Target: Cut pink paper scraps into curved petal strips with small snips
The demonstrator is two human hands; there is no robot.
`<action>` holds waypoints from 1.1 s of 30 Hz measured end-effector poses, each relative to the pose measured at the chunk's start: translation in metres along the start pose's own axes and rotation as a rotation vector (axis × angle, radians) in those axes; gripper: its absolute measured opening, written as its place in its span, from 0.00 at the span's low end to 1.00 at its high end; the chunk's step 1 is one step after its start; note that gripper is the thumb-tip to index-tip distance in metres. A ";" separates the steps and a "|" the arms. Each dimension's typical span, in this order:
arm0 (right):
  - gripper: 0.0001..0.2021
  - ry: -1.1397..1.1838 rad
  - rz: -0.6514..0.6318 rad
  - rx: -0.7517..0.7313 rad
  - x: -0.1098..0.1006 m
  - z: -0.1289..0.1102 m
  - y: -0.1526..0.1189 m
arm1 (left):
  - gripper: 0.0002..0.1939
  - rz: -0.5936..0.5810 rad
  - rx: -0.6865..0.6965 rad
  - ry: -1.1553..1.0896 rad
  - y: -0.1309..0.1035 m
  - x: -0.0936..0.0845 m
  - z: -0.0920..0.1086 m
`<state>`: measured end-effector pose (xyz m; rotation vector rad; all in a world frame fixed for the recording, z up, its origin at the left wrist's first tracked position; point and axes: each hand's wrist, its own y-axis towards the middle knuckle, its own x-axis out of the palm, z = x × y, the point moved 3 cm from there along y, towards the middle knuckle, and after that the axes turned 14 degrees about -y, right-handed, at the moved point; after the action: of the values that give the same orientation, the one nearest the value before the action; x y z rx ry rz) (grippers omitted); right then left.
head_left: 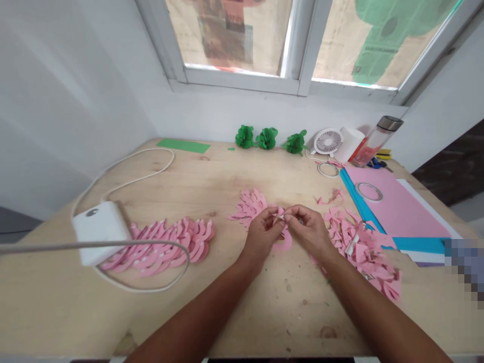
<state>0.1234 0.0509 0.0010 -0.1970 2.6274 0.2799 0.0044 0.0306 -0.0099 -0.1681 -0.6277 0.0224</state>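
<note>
Both my hands meet over the middle of the table, fingertips almost touching. My left hand [266,229] is closed in a pinch on a pink paper cutout [283,243], whose curved lower part hangs below the fingers. My right hand [308,227] pinches at the same spot, where a small pale bit shows between the fingertips; I cannot make out what it is. Just behind my left hand lies a cluster of pink paper petals [251,201]. A long row of overlapping scalloped pink paper pieces [170,242] is spread out to the left.
Pink paper scraps [363,252] are heaped right of my right arm. Beyond them are coloured sheets [401,206] and a tape roll [369,191]. A small fan [328,141], a bottle [378,143] and green paper balls [267,138] line the back. A white power bank-like box [102,232] with cable stands left.
</note>
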 end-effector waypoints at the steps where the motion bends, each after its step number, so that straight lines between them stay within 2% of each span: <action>1: 0.09 -0.021 0.001 0.006 -0.001 0.000 0.000 | 0.16 0.015 0.002 -0.010 0.000 0.000 0.002; 7: 0.09 -0.058 -0.011 0.018 -0.003 0.000 0.000 | 0.09 0.039 -0.004 -0.041 -0.002 0.000 0.009; 19: 0.08 -0.078 -0.024 0.012 -0.005 -0.002 0.000 | 0.10 0.092 -0.015 -0.034 0.001 -0.005 0.010; 27: 0.08 -0.048 -0.041 0.041 -0.005 0.001 0.000 | 0.07 -0.010 -0.036 -0.017 0.000 -0.006 0.009; 33: 0.10 0.134 -0.081 0.167 -0.001 0.003 -0.002 | 0.06 -0.004 -0.023 0.041 -0.001 -0.004 0.008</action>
<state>0.1259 0.0502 -0.0010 -0.2726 2.7497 0.0198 -0.0035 0.0304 -0.0052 -0.1888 -0.5876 0.0079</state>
